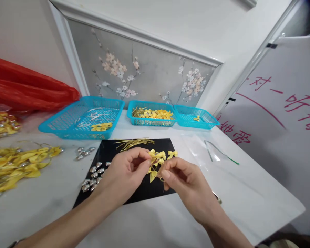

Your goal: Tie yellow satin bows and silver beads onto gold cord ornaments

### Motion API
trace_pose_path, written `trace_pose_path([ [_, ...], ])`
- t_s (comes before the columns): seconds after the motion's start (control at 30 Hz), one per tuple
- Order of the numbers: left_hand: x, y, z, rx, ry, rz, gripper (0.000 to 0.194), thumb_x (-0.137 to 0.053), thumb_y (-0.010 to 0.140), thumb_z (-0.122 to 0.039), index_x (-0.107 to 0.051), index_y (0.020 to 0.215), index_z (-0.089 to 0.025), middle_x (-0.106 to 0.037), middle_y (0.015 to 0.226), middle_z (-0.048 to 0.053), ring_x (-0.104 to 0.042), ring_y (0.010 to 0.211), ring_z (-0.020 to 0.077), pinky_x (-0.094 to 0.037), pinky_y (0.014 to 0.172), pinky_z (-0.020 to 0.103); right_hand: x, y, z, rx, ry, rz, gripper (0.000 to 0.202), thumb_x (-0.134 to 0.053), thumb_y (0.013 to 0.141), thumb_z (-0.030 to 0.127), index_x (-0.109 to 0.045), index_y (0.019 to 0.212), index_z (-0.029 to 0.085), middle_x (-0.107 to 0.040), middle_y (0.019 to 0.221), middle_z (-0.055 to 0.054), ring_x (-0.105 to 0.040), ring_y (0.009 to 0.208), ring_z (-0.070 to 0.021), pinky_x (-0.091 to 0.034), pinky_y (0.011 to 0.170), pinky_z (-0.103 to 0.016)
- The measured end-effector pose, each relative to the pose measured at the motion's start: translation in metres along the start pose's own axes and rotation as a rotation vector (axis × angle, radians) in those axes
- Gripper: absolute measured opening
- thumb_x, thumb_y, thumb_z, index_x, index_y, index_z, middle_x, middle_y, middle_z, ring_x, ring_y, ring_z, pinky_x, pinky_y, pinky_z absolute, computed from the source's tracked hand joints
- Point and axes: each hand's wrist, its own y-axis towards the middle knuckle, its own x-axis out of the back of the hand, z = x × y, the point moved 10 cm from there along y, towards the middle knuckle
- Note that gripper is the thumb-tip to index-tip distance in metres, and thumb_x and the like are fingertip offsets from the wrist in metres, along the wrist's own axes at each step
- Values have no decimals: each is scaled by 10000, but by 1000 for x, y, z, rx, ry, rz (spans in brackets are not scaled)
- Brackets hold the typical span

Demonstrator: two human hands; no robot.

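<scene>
Over a black mat (142, 196), my left hand (130, 172) pinches something too small to make out, beside a cluster of yellow ribbon bows (153, 175). My right hand (183, 177) is closed at the right side of the same bows, its fingertips on a thin piece I cannot make out clearly. Another yellow bow (173, 154) lies just behind my right hand. Silver beads (93, 181) are scattered on the mat's left part, partly behind my left wrist. Gold wire strips (134, 142) rest along the mat's back edge.
Three blue baskets (64, 132) stand at the back, holding white strips, yellow bows and gold ties. Strung yellow bows (18, 167) and loose silver beads (84, 152) lie left. A green-tipped strip (223, 154) is at right, near a whiteboard (286, 86). Red plastic (28, 84) sits back left.
</scene>
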Motion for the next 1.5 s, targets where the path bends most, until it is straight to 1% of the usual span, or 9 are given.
trace_pose_path([
  [0.13,-10,-4,3,-6,19,66,101,-593,806,-274,-652,746,-217,-656,790,-5,-631,773,192,-462,682,296,-10,-5,44,350,-443,-9,173,-497,941,146,-614,822,191,-637,871,-38,-589,805,-158,-463,725,-284],
  [0.23,-13,-7,3,38,13,97,128,-593,801,-297,-641,716,-213,-623,718,-16,-601,698,179,-433,639,291,-6,0,52,392,-600,-7,198,-493,939,115,-646,838,191,-627,1006,-69,-610,895,-174,-486,759,-300],
  [0.33,-10,-5,7,121,-19,79,132,-596,776,-315,-632,716,-203,-606,673,-22,-544,607,151,-364,559,268,29,7,58,367,-397,-163,123,-577,938,179,-644,837,204,-630,1042,-58,-624,879,-154,-509,662,-240],
  [0.53,-10,-6,19,225,-85,76,174,-622,761,-355,-637,701,-192,-607,641,-16,-524,606,145,-308,572,267,70,22,50,261,315,-250,133,-634,959,272,-543,874,224,-589,681,55,-618,565,-89,-483,463,-146],
  [0.77,-10,-7,23,266,-149,58,150,-642,717,-308,-604,622,-198,-536,594,-51,-478,580,113,-281,568,251,104,22,50,351,364,-430,170,-751,867,247,-586,890,211,-590,658,74,-426,448,-23,-614,615,-216],
  [0.97,-14,-5,23,288,-225,71,118,-655,696,-262,-614,604,-200,-645,660,-23,-649,693,151,-438,682,260,122,22,41,362,207,-513,240,-795,825,349,-603,854,209,-575,668,81,-423,468,-25,-650,807,-350],
  [1.17,-16,-3,9,195,-231,92,169,-678,670,-212,-622,511,-205,-637,716,-5,-695,874,207,-489,708,248,127,33,11,233,182,-522,299,-760,819,415,-547,845,206,-545,658,99,-384,458,-18,-631,861,-438],
  [1.33,-15,-4,17,199,-291,86,129,-687,698,-200,-643,578,-211,-707,916,-16,-713,798,153,-532,784,261,122,28,3,261,39,-555,304,-688,873,314,-531,1130,276,-457,601,120,-470,550,-84,-622,808,-384],
  [1.5,-16,-3,19,194,-283,69,128,-684,718,-179,-655,598,-213,-698,800,-22,-684,759,138,-511,747,246,64,19,23,282,-450,-215,180,-497,983,271,-667,1028,230,-570,779,14,-579,685,-128,-482,638,-266],
])
